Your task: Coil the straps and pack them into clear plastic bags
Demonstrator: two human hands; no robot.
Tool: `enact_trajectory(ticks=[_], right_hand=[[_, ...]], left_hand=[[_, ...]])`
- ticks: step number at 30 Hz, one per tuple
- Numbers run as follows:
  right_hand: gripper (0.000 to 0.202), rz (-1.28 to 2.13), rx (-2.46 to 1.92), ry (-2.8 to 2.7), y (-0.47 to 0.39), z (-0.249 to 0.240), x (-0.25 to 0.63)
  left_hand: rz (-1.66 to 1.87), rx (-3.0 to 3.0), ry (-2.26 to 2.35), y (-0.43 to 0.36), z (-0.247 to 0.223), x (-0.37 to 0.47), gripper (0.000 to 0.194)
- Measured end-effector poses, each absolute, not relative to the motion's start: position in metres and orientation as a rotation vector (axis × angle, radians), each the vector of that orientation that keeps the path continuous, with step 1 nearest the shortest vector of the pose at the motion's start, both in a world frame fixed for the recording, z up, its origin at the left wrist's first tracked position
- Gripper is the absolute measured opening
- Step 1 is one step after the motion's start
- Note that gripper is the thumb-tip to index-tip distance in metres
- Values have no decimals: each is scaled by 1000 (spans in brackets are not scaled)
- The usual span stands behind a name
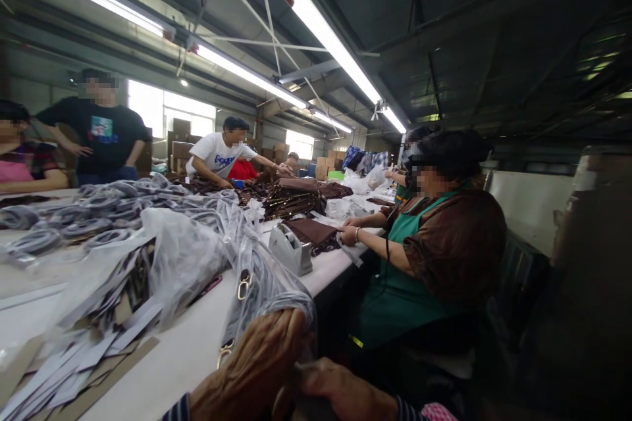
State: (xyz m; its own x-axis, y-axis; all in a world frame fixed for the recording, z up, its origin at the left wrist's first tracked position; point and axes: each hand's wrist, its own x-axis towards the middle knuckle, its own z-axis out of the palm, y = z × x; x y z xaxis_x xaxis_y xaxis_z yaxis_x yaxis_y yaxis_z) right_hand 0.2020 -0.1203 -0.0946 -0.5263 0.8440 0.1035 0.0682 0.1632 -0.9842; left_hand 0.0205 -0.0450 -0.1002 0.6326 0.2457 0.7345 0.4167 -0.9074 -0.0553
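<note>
Fingers of L hand [257,355] curl down, tips hidden; can't tell if pressed tog. or gripping. R hand [345,388]: thumb + fingers closed, seemingly pinching a dark piece [302,371], blurred, betw. both hands just off bench's R edge. Grey straps [291,302] w/ gold clasps [243,285] lie right by L hand, along same edge. Progress: hard to gauge; piece in hand looks unfinished, coiled straps [108,207] toward far L look bundled, qty left unclear. Card strips [89,368] loose at near L, partly in clear bag [187,256]. Bench [187,348]: white top, cluttered; tape dispenser [290,250] nr R edge, brown goods [293,194] piled beyond. Person in green apron [409,276] at R edge, others round far side. Rm: big shed, strip lights [336,39], windows [190,112], cartons [328,164] at back.
</note>
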Motion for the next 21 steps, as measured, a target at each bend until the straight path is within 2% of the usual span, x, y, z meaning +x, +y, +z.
enact_trajectory(ticks=[3,7,10,14,16,18,21], right_hand=[[63,1504,-993,-1673,-121,-107,202],[59,1575,-1009,-1599,-125,-115,209],[47,1752,-978,-1512,-131,-102,220],[30,1916,-1199,-1456,-132,-70,240],[33,1891,-1251,-1538,-128,-55,246],[45,1804,-1248,-1664,-125,-44,244],[55,1623,-1147,-1825,-117,-34,232]], left_hand=[[-1132,-2696,-696,-39,-103,18,22],[-1059,-2900,-638,-50,-106,1,26],[-989,-2981,-604,-64,-111,-12,26],[-925,-3061,-586,-73,-116,-20,36],[-921,-3078,-581,-73,-115,-26,35],[-904,-3091,-604,-72,-111,-35,31],[-875,-3097,-785,-69,-102,-53,31]])
